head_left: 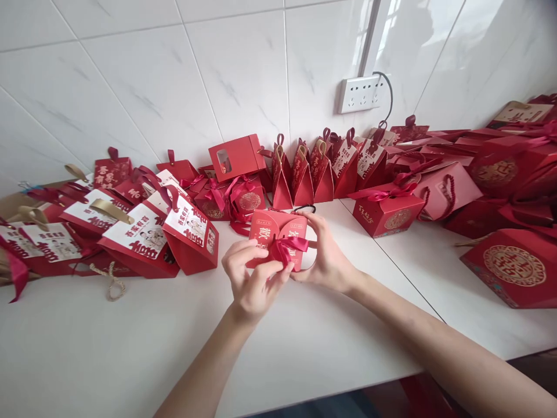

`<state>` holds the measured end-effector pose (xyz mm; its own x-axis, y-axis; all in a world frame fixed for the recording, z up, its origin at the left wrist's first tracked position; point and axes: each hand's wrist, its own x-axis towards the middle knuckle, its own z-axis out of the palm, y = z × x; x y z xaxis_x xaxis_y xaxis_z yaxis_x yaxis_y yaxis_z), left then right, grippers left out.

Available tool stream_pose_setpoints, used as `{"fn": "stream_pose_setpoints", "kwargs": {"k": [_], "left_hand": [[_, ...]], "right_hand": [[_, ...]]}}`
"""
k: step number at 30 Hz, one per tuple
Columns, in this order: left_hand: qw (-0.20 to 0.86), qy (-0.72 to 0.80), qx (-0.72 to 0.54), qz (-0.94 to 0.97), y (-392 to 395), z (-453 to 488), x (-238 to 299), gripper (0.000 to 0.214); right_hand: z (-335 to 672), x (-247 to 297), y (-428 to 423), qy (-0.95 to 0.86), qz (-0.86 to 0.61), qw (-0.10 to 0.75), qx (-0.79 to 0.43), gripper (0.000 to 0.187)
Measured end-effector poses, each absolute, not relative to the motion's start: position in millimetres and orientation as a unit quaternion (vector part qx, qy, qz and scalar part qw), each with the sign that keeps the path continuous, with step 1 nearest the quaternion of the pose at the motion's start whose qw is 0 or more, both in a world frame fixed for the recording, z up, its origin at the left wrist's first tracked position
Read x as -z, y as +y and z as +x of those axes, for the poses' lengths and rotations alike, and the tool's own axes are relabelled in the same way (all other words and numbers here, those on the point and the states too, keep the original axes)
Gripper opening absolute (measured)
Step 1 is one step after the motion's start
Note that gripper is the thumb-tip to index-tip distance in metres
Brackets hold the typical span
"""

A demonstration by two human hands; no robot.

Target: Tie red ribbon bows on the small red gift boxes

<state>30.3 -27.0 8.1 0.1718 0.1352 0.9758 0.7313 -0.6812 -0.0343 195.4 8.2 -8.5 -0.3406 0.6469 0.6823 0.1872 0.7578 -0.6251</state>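
Observation:
A small red gift box [263,223] with pale lettering is held up over the front middle of the white counter. A magenta ribbon bow [290,246] is tied across its face. My right hand [326,255] grips the box by its right side, thumb and fingers curled round the edge. On the bow's lower left, my left hand [255,278] has its thumb and forefinger pinched at the ribbon, while its other fingers rest over the box's left face. Part of the box's lower edge is hidden behind the left fingers.
Red gift boxes with white printed faces [141,232] crowd the left. Upright triangular boxes [301,174] line the tiled wall. A bow-tied box [389,209] and larger red boxes [513,267] stand right. A twine loop [114,284] lies on the counter [130,348]. A power socket [361,94] is on the wall.

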Motion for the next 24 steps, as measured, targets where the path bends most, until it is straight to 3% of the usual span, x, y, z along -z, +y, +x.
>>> {"fn": "stream_pose_setpoints", "kwargs": {"k": [14,24], "left_hand": [[0.345,-0.278,0.541,-0.715,-46.9,31.4,-40.5,0.017],[0.307,-0.293,0.539,-0.728,-53.1,31.9,-37.8,0.017]], "right_hand": [[194.5,-1.0,-11.0,-0.771,-0.265,0.51,-0.273,0.095],[194.2,-3.3,-13.4,-0.768,-0.267,0.52,-0.262,0.099]]}}
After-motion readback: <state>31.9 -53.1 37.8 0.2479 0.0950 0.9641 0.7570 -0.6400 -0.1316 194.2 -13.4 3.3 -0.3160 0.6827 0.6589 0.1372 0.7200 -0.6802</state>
